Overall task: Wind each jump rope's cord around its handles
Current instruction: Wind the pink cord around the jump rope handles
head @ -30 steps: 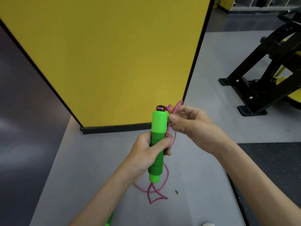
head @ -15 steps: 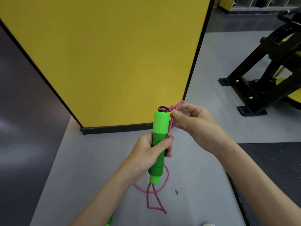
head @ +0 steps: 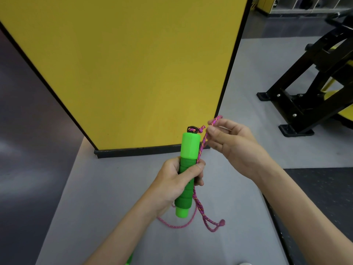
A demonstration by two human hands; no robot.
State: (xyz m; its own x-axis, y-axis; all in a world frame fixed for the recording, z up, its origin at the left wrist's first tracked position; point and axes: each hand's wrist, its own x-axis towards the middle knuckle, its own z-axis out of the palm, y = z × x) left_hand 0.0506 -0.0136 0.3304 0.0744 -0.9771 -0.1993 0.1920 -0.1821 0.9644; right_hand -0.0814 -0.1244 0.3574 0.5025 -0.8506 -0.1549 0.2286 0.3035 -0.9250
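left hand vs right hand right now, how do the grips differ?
The left hand wraps fully round the dark foam of the green handle; the right hand only pinches the pink cord with its fingertips. The left hand sits lower, mid-handle; the right hand is up beside the handle's top. Both hold the same jump rope.

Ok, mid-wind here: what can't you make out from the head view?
- Path of the cord along the green handle: covered by the left hand.
- Far side of the green handle: any turns there are hidden by the handle itself.
- A green sliver at the bottom edge: cut off by the frame and the left forearm.
- A white object at the bottom edge: cut off, unidentifiable.
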